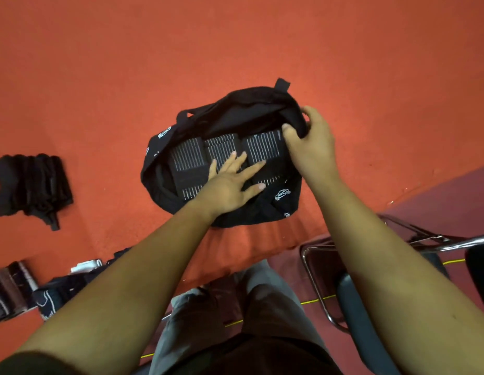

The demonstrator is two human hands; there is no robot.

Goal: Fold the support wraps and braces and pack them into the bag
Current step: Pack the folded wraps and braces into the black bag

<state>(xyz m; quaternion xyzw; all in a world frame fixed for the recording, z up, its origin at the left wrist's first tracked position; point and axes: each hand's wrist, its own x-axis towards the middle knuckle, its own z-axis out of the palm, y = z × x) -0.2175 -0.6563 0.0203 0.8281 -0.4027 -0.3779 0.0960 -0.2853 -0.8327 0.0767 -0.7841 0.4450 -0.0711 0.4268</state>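
Your two bare arms reach up from the bottom edge to the black bag (243, 106), which sits on the red table (235, 36) right in front of you. Your left hand (230, 185) lies flat inside the bag. Its fingers (228, 162) are straight and spread wide, and they press down on the folded braces (186, 158). Those braces have white stripes and lie side by side in a row that runs from left to right across the bag. Your right hand (311, 147) is at the right end of the bag. Its thumb (289, 131) and fingers curl round the rim and pinch the cloth, and that looks like it holds the mouth open. More things wait to be packed. A heap of black wraps (29, 185) lies far off to the left of the bag, well apart from it, and some straps (13, 288) lie at the near left edge. Both are on your left side, so your left hand is much nearer to them. I think it should lift off the braces and go left for the next one, while your right hand holds the bag open.
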